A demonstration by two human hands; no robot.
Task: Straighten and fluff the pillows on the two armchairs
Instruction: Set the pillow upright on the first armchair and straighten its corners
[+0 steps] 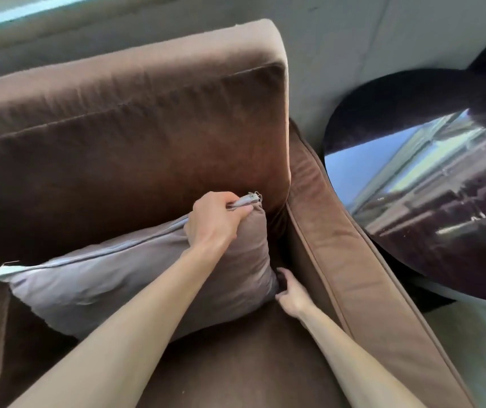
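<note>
A grey-mauve pillow (100,278) leans against the back cushion of a brown velvet armchair (124,136), its zip edge facing up. My left hand (216,219) is shut on the pillow's top right corner. My right hand (290,293) holds the pillow's lower right corner, fingers tucked behind it next to the chair's right arm (350,260). The pillow's left corner (3,272) points toward the chair's left arm.
A round, glossy dark side table (430,178) stands right beside the chair's right arm, reflecting a window. A grey wall (339,39) runs behind the chair. The brown seat cushion (236,363) lies under my forearms.
</note>
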